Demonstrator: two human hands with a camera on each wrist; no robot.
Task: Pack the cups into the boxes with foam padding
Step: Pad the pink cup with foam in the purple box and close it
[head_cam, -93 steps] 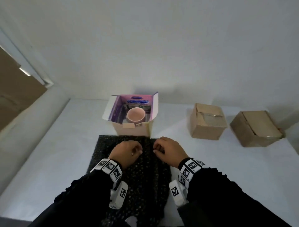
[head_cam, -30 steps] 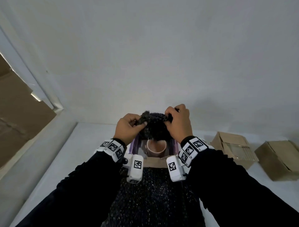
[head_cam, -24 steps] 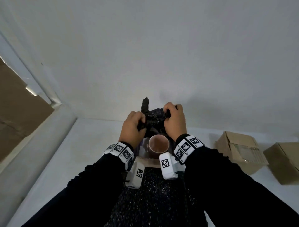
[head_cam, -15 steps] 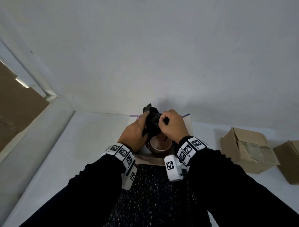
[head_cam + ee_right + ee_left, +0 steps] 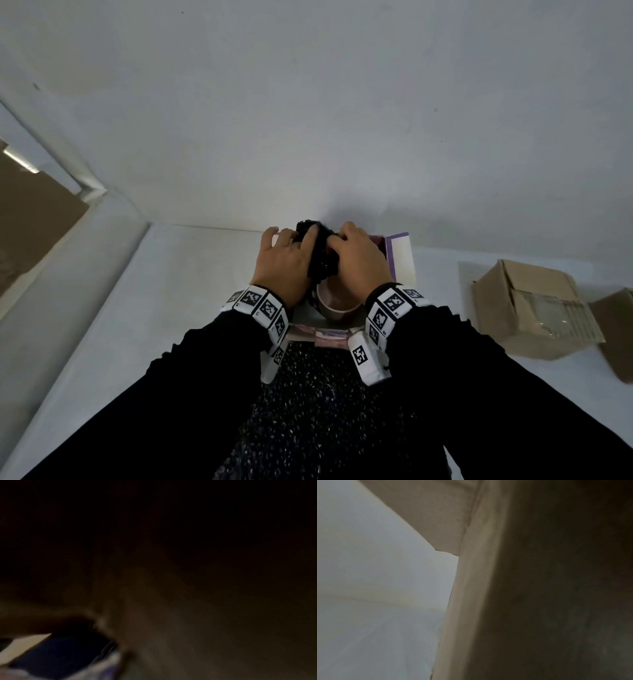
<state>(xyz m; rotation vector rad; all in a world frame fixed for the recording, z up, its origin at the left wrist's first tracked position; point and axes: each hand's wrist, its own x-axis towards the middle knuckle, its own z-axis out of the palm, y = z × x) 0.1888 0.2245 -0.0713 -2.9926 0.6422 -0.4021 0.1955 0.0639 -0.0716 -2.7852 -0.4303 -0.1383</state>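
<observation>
Black foam (image 5: 320,255) is gripped by the left hand (image 5: 284,263) and right hand (image 5: 359,262), bunched over the far side of the box (image 5: 400,255); the cup (image 5: 337,303) sits inside. Only blur is given by the wrist views.

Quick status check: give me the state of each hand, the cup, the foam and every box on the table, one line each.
Left hand: grips the foam wad.
Right hand: grips the foam wad.
Foam wad: bunched, held above the cup.
Cup: upright in the open box, uncovered.
Open box: flaps up.
Foam sheet: flat on the table.
Near brown box: flaps closed.
Far brown box: cut off, cannot tell.
</observation>
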